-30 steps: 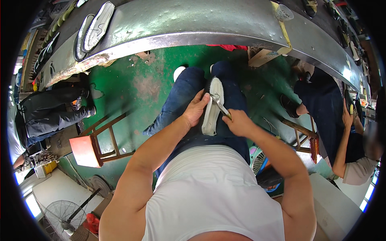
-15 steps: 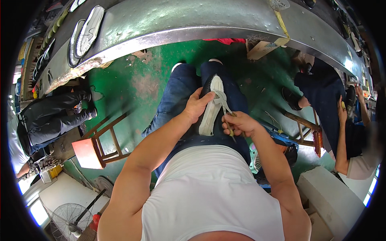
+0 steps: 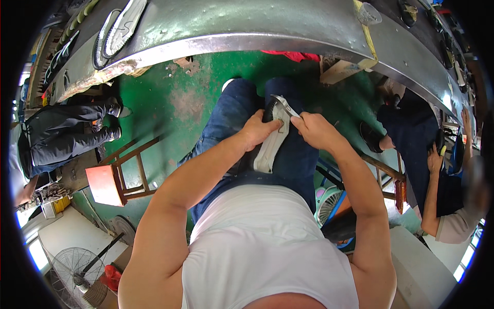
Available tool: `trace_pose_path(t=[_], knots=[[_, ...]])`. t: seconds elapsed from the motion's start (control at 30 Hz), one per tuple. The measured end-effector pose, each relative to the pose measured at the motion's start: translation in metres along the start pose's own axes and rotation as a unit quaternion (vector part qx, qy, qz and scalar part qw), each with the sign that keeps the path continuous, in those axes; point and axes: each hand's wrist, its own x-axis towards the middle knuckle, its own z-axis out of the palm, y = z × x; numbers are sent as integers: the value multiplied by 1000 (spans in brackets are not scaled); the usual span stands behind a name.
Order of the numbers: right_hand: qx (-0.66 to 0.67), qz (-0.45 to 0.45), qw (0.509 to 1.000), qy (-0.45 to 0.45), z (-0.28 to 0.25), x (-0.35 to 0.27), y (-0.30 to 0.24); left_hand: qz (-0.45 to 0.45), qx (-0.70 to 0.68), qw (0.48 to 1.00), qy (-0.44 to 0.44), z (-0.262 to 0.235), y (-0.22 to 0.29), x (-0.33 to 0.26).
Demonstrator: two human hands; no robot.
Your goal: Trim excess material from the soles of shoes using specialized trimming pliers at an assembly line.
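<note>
White shoe sole (image 3: pixel 271 139) lies on the person's lap, across the right thigh, long axis running away from the body w/ a slight tilt: near end by the belly, far end toward the knees. Left hand (image 3: pixel 256 130) presses on it from the left side, fingers wrapped over the far half. Right hand (image 3: pixel 315 130) sits just right of the far end, pinching a thin metal tool (image 3: pixel 284 104) against the tip. Hands close, both at the far end; near end free. Steel bench (image 3: pixel 247 26) beyond the knees, wooden stool (image 3: pixel 119 177) to the left.
</note>
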Motion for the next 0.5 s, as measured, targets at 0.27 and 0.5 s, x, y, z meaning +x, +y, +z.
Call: trace_pose_path(t=[0.27, 0.5], knots=[[33, 3, 999, 11, 23, -10, -5, -19, 12, 999, -44, -7, 13, -3], [270, 121, 948, -116, 7, -42, 8, -118, 14, 992, -53, -22, 6, 16]])
